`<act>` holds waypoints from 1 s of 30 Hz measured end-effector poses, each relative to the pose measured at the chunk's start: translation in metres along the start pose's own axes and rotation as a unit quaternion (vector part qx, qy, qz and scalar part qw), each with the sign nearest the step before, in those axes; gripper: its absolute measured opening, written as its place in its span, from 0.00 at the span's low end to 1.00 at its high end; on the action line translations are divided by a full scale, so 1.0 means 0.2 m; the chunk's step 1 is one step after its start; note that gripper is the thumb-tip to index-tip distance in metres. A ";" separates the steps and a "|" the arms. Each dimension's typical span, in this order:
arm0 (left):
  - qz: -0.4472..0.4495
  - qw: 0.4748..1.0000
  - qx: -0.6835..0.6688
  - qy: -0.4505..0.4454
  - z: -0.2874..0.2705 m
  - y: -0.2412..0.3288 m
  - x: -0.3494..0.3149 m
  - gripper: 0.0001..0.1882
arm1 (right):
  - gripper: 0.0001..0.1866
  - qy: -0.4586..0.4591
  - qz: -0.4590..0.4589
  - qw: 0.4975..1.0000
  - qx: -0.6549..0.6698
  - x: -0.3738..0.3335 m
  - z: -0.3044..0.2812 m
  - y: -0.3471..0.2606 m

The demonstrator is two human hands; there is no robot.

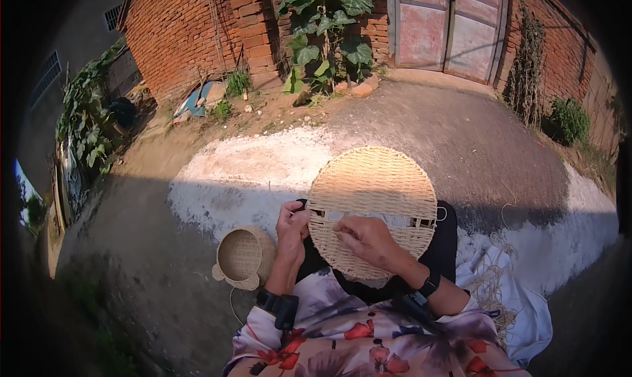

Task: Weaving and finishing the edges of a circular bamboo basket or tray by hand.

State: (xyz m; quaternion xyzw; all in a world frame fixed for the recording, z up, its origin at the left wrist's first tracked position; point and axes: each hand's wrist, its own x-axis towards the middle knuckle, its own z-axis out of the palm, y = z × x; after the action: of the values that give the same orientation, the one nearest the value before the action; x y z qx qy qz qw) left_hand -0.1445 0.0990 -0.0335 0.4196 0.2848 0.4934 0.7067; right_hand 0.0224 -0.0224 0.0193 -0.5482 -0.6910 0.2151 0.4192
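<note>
I see the left hand (291,227) pinching the edge of the round woven mat (372,209) on the lap — fingers curled tight. The right hand (368,240) rests on the mat's front, fingers bent, pressing the weave.

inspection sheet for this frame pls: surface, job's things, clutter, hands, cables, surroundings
Surface: paved ground, part whitened, half in shade.
Job's things: round woven disc on the lap, with a row of open slots.
Clutter: small woven basket on the ground at left; loose fibre bundle on white cloth.
Hands: left hand grips the disc's left edge; right hand rests on its face.
Cables: nothing seen.
Surroundings: brick wall, double door, leafy vine.
</note>
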 end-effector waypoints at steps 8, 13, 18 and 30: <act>-0.063 0.997 -0.024 -0.027 -0.04 0.03 -0.02 0.17 | 0.06 0.060 -0.019 0.959 -0.277 0.24 0.20 -0.02; -0.062 0.997 -0.028 -0.033 -0.02 0.04 -0.03 0.19 | 0.08 0.057 -0.014 0.974 -0.220 0.30 0.17 0.00; -0.057 0.998 0.001 -0.012 0.00 0.02 -0.03 0.17 | 0.09 0.043 -0.009 0.962 -0.270 0.32 0.18 -0.01; -0.102 0.992 -0.046 -0.050 -0.03 0.03 0.00 0.18 | 0.03 0.031 -0.064 0.903 -0.424 0.26 0.23 -0.16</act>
State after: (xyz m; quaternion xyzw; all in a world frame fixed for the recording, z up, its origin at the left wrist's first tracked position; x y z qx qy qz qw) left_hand -0.1524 0.1025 -0.0310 0.3796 0.2679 0.4095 0.7851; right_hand -0.0361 0.0232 0.0360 -0.6350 -0.7372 -0.1431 0.1811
